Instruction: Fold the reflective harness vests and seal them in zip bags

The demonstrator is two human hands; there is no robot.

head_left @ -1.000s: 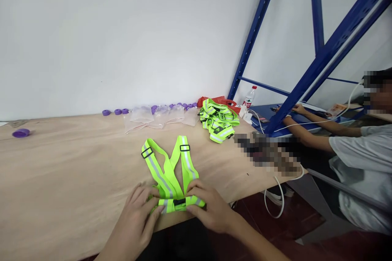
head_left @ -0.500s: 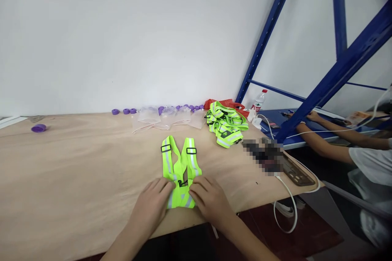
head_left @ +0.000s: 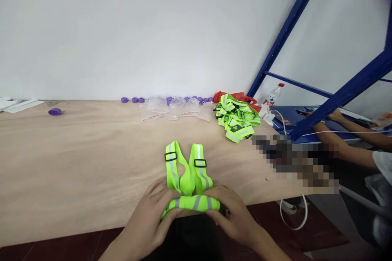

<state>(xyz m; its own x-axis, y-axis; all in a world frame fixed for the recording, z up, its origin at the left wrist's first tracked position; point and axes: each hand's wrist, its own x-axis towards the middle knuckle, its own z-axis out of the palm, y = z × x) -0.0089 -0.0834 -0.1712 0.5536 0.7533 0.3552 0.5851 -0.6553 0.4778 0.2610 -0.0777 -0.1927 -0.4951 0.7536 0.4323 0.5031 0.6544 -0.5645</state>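
Well left of the harness and beyond it, papers lie at the back of the tabletop; a purple cup rests on its side, nearer the harness than they are. Small purple pieces line the wall behind the harness, to its left and straight back. The left hand is at the harness's near left corner, its fingers pinching the folded end, thumb on the near side. Clear bags lie behind the harness. The harness itself is at the tabletop's front edge, two buckled loops pointing away and the near end folded into a band. The right hand grips that band's right end between thumb and fingers. Behind the harness to the right are a red bag, a pile of similar green straps touching it, and a bottle. Farther right of the harness, a co-worker's arms reach past a blue frame.
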